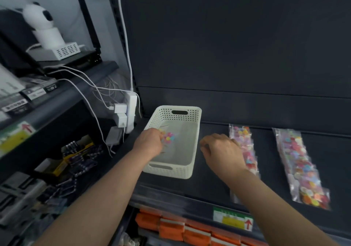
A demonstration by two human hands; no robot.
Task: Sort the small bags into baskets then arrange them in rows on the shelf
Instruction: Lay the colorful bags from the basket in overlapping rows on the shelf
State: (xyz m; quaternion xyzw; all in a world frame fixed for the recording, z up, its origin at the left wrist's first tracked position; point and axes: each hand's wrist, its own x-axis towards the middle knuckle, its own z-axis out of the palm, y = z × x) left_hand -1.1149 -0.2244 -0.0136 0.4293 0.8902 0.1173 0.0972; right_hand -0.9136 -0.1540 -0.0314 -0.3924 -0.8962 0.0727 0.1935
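step: arranging stage, prob. l hand [150, 141] inside basket [171, 171], grips bag [169, 137] of coloured beads; basket looks near empty otherwise. r hand [222, 150] hovers btwn basket and row 1 [242, 134], fingers loosely curled, nothing seen in it. row 2 [302, 166] further right, apart. next, prob: lift bag over rim, lay in line w/ row, no knocking neighbours. shelf [266, 160] dark, matt; dark back panel [228, 46]. left: power strip [131, 111], white cables [85, 86], panda cam [41, 23]. below: orange packs [171, 225].
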